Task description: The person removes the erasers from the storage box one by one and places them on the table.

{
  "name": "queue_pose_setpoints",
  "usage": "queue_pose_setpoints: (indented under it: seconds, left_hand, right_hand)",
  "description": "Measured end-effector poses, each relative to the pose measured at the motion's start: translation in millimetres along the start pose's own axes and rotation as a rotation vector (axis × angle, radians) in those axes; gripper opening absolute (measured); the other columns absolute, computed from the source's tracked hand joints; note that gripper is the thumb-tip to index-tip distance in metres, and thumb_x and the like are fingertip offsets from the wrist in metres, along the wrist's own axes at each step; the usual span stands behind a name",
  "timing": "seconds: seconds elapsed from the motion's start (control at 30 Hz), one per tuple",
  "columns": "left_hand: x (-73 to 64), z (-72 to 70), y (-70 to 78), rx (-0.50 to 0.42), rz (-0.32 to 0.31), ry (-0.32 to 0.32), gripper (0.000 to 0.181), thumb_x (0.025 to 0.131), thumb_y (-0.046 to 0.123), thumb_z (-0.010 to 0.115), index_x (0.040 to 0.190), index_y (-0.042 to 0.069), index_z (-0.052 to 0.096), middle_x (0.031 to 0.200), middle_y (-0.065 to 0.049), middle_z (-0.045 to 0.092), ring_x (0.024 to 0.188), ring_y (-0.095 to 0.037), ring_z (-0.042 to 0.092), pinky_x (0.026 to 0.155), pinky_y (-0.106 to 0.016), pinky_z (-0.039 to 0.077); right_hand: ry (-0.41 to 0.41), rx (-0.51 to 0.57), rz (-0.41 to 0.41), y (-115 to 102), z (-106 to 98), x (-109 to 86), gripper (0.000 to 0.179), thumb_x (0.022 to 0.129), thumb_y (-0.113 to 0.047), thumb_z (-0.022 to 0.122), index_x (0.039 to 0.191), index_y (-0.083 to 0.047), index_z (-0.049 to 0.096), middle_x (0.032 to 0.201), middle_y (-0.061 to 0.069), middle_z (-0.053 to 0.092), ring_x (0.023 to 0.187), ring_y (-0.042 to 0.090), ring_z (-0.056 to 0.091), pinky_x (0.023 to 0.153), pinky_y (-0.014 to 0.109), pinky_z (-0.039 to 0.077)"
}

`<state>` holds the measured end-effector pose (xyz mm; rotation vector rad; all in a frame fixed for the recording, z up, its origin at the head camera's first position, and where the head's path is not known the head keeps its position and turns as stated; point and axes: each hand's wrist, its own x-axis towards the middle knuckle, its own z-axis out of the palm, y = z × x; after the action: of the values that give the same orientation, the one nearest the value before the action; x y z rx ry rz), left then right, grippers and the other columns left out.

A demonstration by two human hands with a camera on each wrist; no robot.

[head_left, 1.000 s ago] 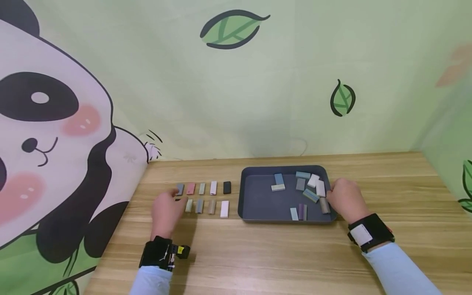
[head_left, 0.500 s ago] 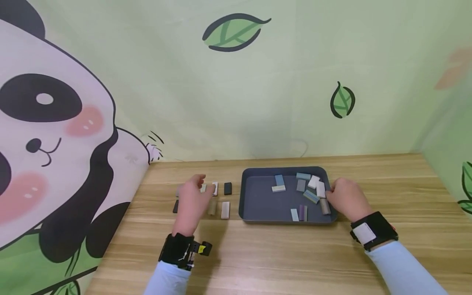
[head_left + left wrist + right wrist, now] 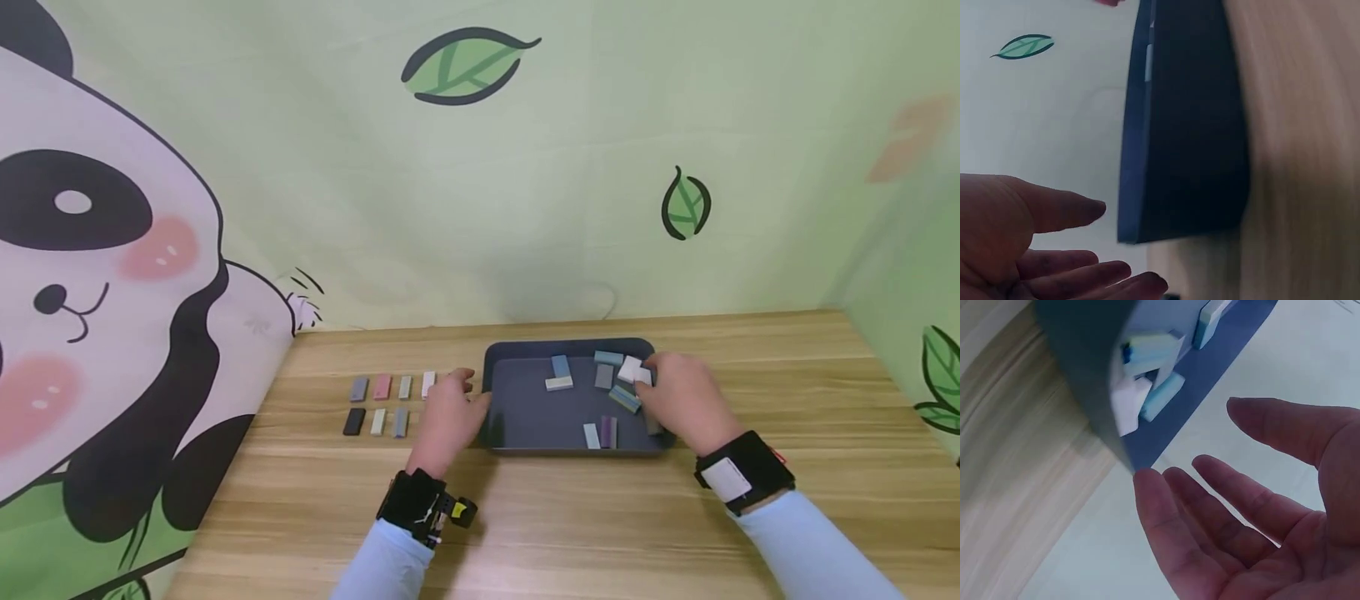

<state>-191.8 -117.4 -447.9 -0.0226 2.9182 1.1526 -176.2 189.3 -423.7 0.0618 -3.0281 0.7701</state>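
My left hand (image 3: pixel 447 421) hovers at the left end of the dark grey tray (image 3: pixel 517 417), its thumb and fingers apart and holding nothing. In the left wrist view the thumb (image 3: pixel 1072 209) points at the tray's corner. My right hand (image 3: pixel 686 398) is over the tray's right end, beside white blocks (image 3: pixel 630 369) and a blue-green block (image 3: pixel 624 398). The right wrist view shows its fingers (image 3: pixel 1160 519) spread loosely from the thumb, nothing between them. Two rows of small blocks, among them a pink block (image 3: pixel 382 387) and a black block (image 3: pixel 354 422), lie left; my left hand hides their right end.
Inside the tray lie more blocks, including a purple block (image 3: pixel 606 432), a blue block (image 3: pixel 560 366) and a cream block (image 3: pixel 558 383). The wooden table (image 3: pixel 585 525) meets a printed wall cloth (image 3: pixel 555 208) behind the tray.
My left hand has moved right from the left end of the rows to the tray's left side. My right hand has shifted from outside the tray's right rim to over its blocks.
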Motion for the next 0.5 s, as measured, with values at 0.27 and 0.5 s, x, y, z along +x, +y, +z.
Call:
queue_pose_setpoints:
  seconds: [0.27,0.5]
  left_hand:
    - [3.3,15.9,1.3,0.062,0.025,0.021,0.041,0.087,0.017,0.061,0.123,0.0,0.057,0.108,-0.018,0.066,0.095,-0.025,0.066,0.072,-0.035,0.054]
    - [6.1,17.6,-1.0,0.109,0.048,0.057,0.028,0.084,0.005,0.061,0.111,-0.001,0.065,0.095,-0.016,0.07,0.079,-0.02,0.067,0.063,-0.03,0.052]
  right_hand:
    - [-0.092,0.016,-0.119,-14.8,14.9,14.1,0.033,0.082,-0.016,0.065,0.108,0.004,0.065,0.101,0.019,0.068,0.071,0.02,0.061,0.061,0.034,0.05]
    - [-0.152,-0.031,-0.193,-35.1,32.3,25.0,0.031,0.081,-0.01,0.065,0.109,0.003,0.065,0.11,0.019,0.066,0.093,0.025,0.064,0.079,0.042,0.052]
